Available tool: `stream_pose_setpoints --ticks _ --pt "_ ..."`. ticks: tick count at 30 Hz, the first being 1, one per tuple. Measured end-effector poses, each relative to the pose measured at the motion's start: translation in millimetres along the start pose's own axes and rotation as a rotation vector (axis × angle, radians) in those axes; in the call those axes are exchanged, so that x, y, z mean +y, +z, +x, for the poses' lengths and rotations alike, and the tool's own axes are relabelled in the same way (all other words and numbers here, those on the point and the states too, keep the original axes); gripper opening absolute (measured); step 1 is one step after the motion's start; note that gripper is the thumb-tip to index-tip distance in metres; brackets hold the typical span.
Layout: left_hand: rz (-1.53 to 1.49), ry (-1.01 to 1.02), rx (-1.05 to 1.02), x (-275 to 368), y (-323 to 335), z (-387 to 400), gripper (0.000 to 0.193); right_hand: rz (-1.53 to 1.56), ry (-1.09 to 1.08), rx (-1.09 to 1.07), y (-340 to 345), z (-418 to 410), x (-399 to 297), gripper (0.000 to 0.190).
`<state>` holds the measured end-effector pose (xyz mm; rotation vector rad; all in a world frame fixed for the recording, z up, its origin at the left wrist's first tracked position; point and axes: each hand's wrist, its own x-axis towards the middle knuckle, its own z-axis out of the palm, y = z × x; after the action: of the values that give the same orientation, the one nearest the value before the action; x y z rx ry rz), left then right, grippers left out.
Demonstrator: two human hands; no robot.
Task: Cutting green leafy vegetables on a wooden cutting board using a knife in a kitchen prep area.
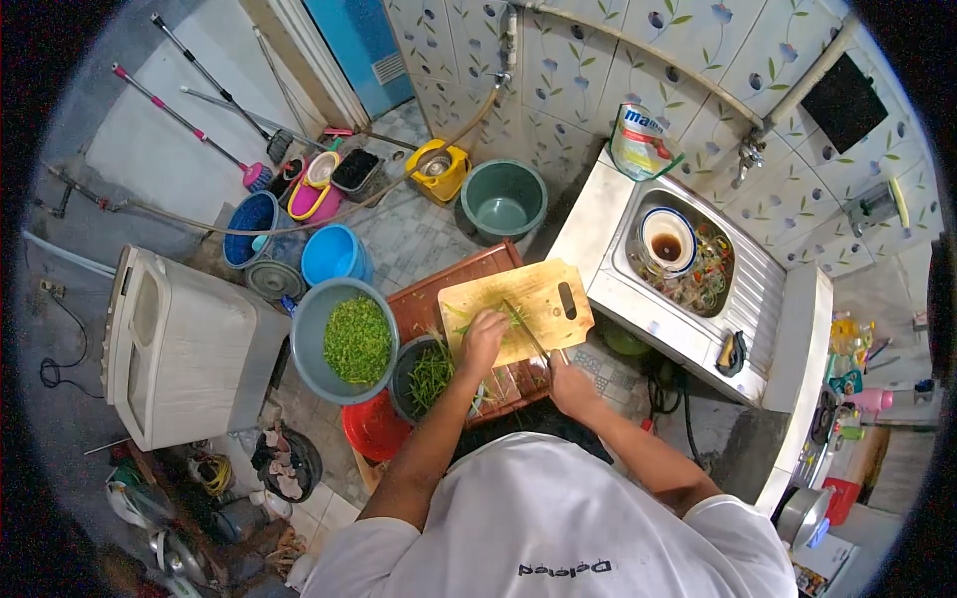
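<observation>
A wooden cutting board (542, 288) with a handle slot lies on a reddish-brown wooden stand (419, 299). My left hand (482, 340) presses green stalks against the board, near the knife tip. My right hand (574, 389) grips the handle of a kitchen knife (532, 333), whose blade slants over the board beside scattered green bits. Left of the board, a large grey-blue basin (303, 344) holds a heap of chopped greens (359, 340). Between that basin and my left forearm, a dark basin (402, 374) holds long uncut green stalks (431, 374).
A red tub (377, 426) stands below the dark basin. Beyond the stand are a blue bucket (334, 254) and a green tub (504, 200). At the right, a counter (591, 224) has a steel sink (729, 310) with dishes. A hose (374, 200) crosses the floor area.
</observation>
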<state>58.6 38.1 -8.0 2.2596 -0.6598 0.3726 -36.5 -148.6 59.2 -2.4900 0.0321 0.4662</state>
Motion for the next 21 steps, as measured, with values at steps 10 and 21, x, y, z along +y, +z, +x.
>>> stream_pose_setpoints --ticks 10,21 --pt "-0.056 -0.076 -0.002 10.4 -6.6 4.9 0.017 0.011 0.080 0.009 9.4 -4.8 0.5 0.021" --pt "-0.081 -0.177 0.011 5.2 -3.1 -7.4 0.025 0.011 0.013 0.104 1.6 7.1 -5.4 0.016"
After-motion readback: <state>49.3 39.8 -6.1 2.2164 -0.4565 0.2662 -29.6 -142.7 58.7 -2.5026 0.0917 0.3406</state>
